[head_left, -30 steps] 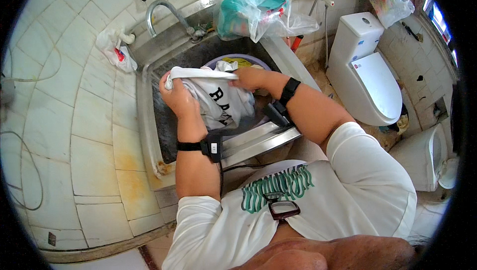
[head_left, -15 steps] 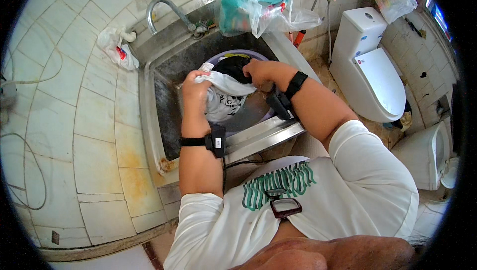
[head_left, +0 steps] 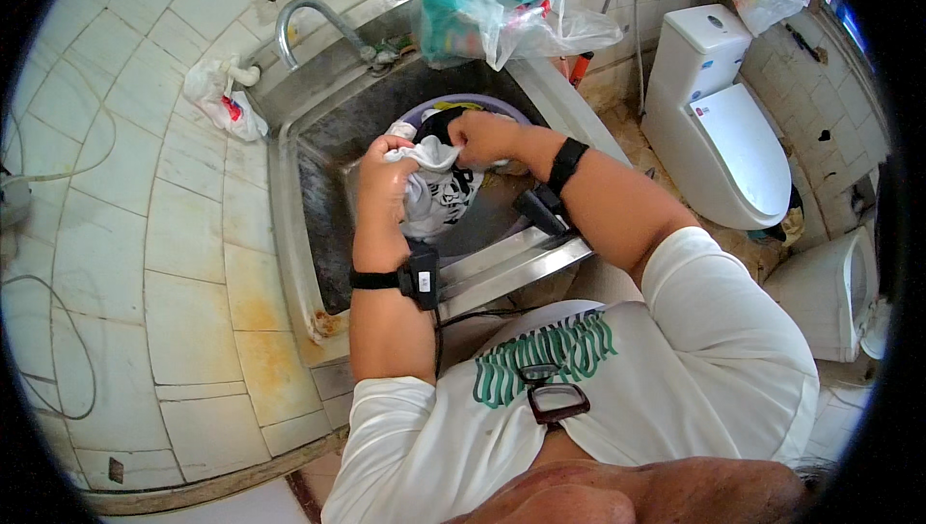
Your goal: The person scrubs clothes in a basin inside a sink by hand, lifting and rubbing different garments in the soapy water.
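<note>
Over the sink (head_left: 328,186), both hands grip a wet-looking white garment with a black print (head_left: 446,204). My left hand (head_left: 382,181) is closed on a bunched part of it at the left. To the right, my right hand (head_left: 485,140) pinches the cloth's upper edge, and a short fold sags between the two hands. Below them a purple basin (head_left: 470,99) sits in the sink, holding water. Black cloth (head_left: 439,125) lies in the basin behind the white garment, partly hidden by my right hand.
A curved metal faucet (head_left: 318,5) stands at the sink's back left. Clear and teal plastic bags (head_left: 492,17) rest on the back right rim. A white toilet (head_left: 738,152) is to the right, a white bin (head_left: 820,297) nearer me. A dark cable (head_left: 482,313) runs below the sink's front edge.
My right hand has moved left, closer to my left hand, and now has the white garment's edge. The stretch of cloth between the hands has become shorter and bunched.
</note>
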`<state>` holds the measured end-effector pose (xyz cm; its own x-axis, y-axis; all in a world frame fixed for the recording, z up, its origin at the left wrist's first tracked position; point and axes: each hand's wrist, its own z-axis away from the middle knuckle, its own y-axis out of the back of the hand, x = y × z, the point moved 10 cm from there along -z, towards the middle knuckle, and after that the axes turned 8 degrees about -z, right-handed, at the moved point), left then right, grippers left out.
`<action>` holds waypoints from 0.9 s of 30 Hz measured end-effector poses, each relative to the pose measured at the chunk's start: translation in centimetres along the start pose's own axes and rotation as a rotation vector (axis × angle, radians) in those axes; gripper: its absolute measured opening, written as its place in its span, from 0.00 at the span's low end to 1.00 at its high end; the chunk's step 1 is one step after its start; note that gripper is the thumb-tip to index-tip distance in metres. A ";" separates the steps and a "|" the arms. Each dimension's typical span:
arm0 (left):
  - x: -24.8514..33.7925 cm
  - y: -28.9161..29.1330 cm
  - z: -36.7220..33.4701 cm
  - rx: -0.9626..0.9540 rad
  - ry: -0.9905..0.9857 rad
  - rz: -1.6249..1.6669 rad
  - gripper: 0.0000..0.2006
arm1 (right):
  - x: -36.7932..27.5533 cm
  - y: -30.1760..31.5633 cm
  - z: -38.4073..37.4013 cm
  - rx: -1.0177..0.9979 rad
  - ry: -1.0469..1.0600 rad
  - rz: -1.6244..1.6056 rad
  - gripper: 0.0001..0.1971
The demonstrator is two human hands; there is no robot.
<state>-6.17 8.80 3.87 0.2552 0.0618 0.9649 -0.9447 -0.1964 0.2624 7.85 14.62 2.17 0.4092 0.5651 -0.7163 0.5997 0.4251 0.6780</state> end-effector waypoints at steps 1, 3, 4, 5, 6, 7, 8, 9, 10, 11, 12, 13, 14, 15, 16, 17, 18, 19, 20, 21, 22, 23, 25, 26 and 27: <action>0.3 -0.1 -0.1 0.004 -0.071 -0.116 0.13 | 0.7 1.1 -0.2 0.072 -0.016 -0.075 0.09; 1.0 -0.7 -0.1 0.013 -0.212 -0.348 0.14 | 2.1 3.2 -0.6 0.215 -0.049 -0.225 0.09; 2.1 -1.9 0.9 -0.082 -0.174 -0.367 0.14 | 1.7 3.6 -0.6 0.203 0.009 -0.285 0.07; 1.1 -3.1 1.0 -0.182 -0.124 -0.432 0.14 | 1.3 2.7 -0.6 0.111 0.030 -0.229 0.07; 0.0 -4.3 1.0 -0.283 -0.075 -0.495 0.14 | 0.8 1.7 -0.5 0.020 0.051 -0.173 0.06; -1.1 -5.1 1.1 -0.380 -0.026 -0.558 0.14 | 0.1 0.7 -0.3 -0.072 0.078 -0.117 0.06; -2.9 -6.0 1.2 -0.510 0.026 -0.611 0.15 | -1.1 -0.4 0.6 -0.187 0.079 -0.081 0.07; -3.7 -6.7 1.5 -0.581 0.011 -0.678 0.16 | -0.8 -2.6 0.9 -0.348 0.078 -0.023 0.10; -4.2 -7.7 2.0 -0.658 -0.006 -0.746 0.17 | 0.9 -4.0 1.6 -0.467 -0.134 -0.009 0.11; -4.9 -8.5 2.5 -0.736 -0.025 -0.814 0.18 | 2.5 -5.3 2.9 -0.583 -0.346 0.006 0.12; -6.1 -8.9 2.4 -0.775 -0.007 -0.859 0.23 | 2.6 -6.0 3.4 -0.653 -0.341 0.056 0.11; -6.9 -8.9 2.5 -0.800 0.033 -0.854 0.23 | 2.8 -6.6 3.9 -0.721 -0.333 0.107 0.11; -7.7 -8.9 2.7 -0.824 0.072 -0.849 0.24 | 3.2 -7.2 4.4 -0.789 -0.326 0.158 0.11; -8.4 -8.9 2.9 -0.848 0.112 -0.843 0.25 | 3.9 -7.8 4.6 -0.818 -0.331 0.188 0.12; -9.0 -9.1 3.0 -0.899 0.116 -0.856 0.25 | 4.5 -8.3 4.8 -0.845 -0.337 0.216 0.12; -9.4 -9.4 3.2 -0.951 0.120 -0.868 0.24 | 5.1 -8.7 5.0 -0.872 -0.344 0.244 0.13; -9.9 -9.5 3.4 -1.002 0.123 -0.880 0.24 | 6.0 -9.1 5.4 -0.921 -0.404 0.273 0.14; -9.9 -9.4 3.7 -1.010 0.167 -0.923 0.24 | 6.4 -9.4 5.8 -0.969 -0.465 0.303 0.16; -9.6 -9.4 4.0 -1.017 0.212 -0.965 0.23 | 6.9 -9.5 6.3 -1.018 -0.527 0.332 0.18; -9.6 -9.2 4.3 -1.024 0.256 -1.008 0.22 | 7.3 -9.8 6.9 -1.056 -0.575 0.329 0.18; -9.8 -9.3 4.3 -1.048 0.240 -1.018 0.22 | 7.2 -9.9 7.3 -1.091 -0.621 0.329 0.18; -10.2 -9.3 4.3 -1.072 0.224 -1.029 0.22 | 7.1 -9.9 7.8 -1.127 -0.667 0.330 0.18; -11.1 -9.5 4.4 -1.115 0.197 -1.018 0.22 | 5.9 -8.5 9.3 -1.162 -0.821 0.350 0.16; -11.5 -9.6 4.5 -1.134 0.186 -0.996 0.22 | 5.2 -7.7 9.9 -1.177 -0.897 0.362 0.14; -11.9 -9.6 4.6 -1.153 0.175 -0.974 0.22 | 6.1 -8.9 9.2 -1.174 -0.821 0.342 0.14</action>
<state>0.85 5.51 -10.07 0.9069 -0.1600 0.3897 -0.0885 0.8320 0.5476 11.30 7.78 -9.73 0.9202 0.3738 -0.1160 -0.3297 0.9000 0.2851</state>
